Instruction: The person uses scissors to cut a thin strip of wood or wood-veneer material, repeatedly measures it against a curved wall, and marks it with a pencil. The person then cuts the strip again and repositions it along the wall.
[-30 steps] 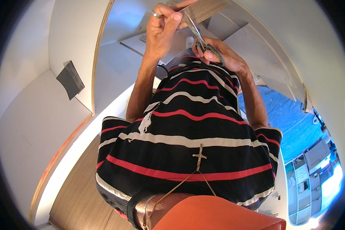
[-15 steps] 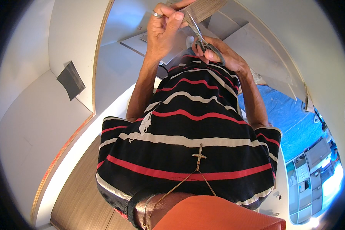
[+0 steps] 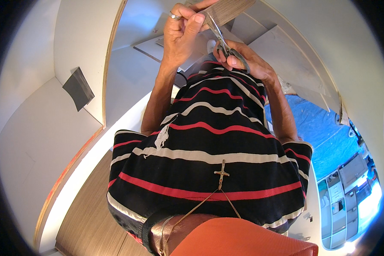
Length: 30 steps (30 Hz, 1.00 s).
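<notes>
A strip of brown wood-grain sheet point(image 3: 231, 10) is held up at the top of the view by my left hand point(image 3: 180, 32). My left thumb presses on its near face, and the other fingers are partly hidden behind it. My right hand point(image 3: 247, 62) grips the dark handles of a pair of scissors point(image 3: 222, 40). The metal blades point up and to the left, against the strip's lower edge close to my left thumb. At the tips, I cannot tell how far the blades are parted.
White panels curve around me, with a wood-edged panel point(image 3: 108, 64) at the left. A dark grey piece point(image 3: 79, 88) sticks to the left panel. Blue sheeting point(image 3: 311, 128) lies beyond my right arm, near grey shelving point(image 3: 343, 205). Wood-grain boards point(image 3: 94, 209) appear at lower left.
The far end of the strip has shifted slightly to the right. Both hands and the scissors stay nearly in place.
</notes>
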Available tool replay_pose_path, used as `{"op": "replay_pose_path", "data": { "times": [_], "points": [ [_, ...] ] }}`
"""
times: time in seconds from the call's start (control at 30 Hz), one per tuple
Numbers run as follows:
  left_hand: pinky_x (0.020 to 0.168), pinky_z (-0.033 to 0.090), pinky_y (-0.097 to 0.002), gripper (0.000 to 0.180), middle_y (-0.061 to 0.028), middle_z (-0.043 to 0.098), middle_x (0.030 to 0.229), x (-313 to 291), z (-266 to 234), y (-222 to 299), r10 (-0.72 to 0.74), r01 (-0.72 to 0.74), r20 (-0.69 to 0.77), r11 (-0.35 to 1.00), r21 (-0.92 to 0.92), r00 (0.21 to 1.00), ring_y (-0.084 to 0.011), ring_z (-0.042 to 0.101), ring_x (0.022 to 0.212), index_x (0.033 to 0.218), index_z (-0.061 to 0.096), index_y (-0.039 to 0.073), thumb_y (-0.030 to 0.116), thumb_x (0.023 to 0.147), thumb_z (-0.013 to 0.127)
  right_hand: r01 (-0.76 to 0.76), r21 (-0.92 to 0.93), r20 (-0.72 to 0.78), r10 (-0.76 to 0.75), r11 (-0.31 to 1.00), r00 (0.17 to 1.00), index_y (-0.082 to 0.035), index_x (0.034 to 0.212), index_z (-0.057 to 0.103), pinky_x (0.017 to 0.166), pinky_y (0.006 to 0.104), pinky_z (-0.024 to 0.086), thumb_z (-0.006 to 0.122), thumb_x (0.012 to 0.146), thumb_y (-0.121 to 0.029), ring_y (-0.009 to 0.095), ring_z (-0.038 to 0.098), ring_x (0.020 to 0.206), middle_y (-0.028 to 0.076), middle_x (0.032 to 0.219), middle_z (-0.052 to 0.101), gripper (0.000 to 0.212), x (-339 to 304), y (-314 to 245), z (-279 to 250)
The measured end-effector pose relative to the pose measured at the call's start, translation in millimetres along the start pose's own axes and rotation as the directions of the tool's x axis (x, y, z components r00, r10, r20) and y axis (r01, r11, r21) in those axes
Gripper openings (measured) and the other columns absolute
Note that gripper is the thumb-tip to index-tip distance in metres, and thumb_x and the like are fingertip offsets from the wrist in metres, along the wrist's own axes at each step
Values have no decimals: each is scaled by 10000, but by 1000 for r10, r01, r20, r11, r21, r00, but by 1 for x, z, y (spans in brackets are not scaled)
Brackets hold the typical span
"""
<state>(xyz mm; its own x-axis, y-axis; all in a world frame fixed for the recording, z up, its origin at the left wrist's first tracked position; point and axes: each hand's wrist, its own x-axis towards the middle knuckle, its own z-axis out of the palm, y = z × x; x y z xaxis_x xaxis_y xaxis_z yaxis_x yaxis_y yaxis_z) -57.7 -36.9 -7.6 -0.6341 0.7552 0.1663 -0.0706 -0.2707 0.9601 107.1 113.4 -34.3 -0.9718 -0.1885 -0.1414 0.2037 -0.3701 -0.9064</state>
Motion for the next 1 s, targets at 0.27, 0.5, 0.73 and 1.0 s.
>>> {"op": "replay_pose_path", "data": {
  "times": [0.27,0.5,0.73,1.0],
  "points": [
    [766,560,-205,84,-271,608,1354,-1,3,2,12,-12,5,998,61,1000,-29,551,799,1021,514,97,133,1055,583,-15,7,-19,15,1000,1000,-70,1086,599,712,297,391,683,898,-612,132,479,833,-11,885,508,580,-4,1,-1],
    [757,553,-194,99,-265,615,1347,0,6,0,19,-19,-2,998,59,1000,-18,531,778,1014,509,91,139,1055,586,-6,-3,-8,6,1000,1000,-60,1106,602,721,299,402,681,904,-597,138,494,837,-4,880,524,580,-5,0,-2],
    [762,551,-195,100,-269,615,1344,1,8,1,13,-13,3,998,65,1000,-27,555,801,1010,505,90,135,1057,581,-18,-22,-6,18,1000,1000,-64,1098,603,730,303,408,666,913,-600,141,497,837,-2,878,524,571,-6,1,-3],
    [762,554,-205,99,-274,614,1345,-2,10,1,9,-7,-24,996,91,1000,-35,560,819,1012,504,92,136,1058,580,4,-40,-40,-5,999,999,-64,1068,611,730,301,399,674,916,-600,134,486,843,-13,879,516,560,-9,-1,-2]
  ]
}}
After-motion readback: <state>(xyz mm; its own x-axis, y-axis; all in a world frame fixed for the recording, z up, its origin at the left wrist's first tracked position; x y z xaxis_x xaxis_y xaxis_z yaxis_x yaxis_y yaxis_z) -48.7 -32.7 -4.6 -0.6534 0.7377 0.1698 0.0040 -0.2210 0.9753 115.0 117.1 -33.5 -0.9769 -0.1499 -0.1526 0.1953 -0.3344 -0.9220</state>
